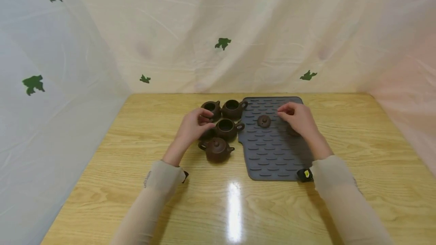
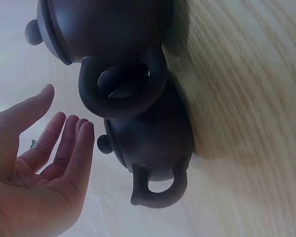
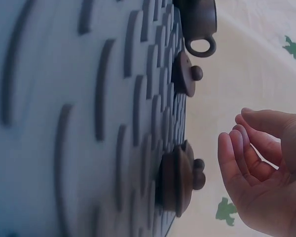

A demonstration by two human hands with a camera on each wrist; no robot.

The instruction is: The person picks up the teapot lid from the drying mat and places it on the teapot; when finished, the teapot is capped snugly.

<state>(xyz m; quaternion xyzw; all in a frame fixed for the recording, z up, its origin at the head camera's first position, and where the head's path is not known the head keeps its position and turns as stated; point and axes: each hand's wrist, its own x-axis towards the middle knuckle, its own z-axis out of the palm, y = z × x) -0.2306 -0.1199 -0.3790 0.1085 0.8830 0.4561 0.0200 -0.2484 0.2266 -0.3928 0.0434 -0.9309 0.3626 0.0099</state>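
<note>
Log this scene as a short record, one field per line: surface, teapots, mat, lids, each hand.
surface: wooden table
teapots: four brown teapots clustered left of the mat; nearest one lidded, three open
mat: grey ribbed mat
lids: two lids on the mat, one in plain view, one beneath the right hand
left hand: open, by the teapots
right hand: open, above the mat, holding nothing

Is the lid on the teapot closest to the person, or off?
On. The nearest teapot wears its knobbed lid; another lid lies on the mat.

We get the head cam looking down the desk (image 1: 136, 199) toward its far edge. Both wrist cams sit close, rolled sideways: left on teapots (image 2: 148, 148), right on mat (image 3: 64, 123); both areas appear in head view.
</note>
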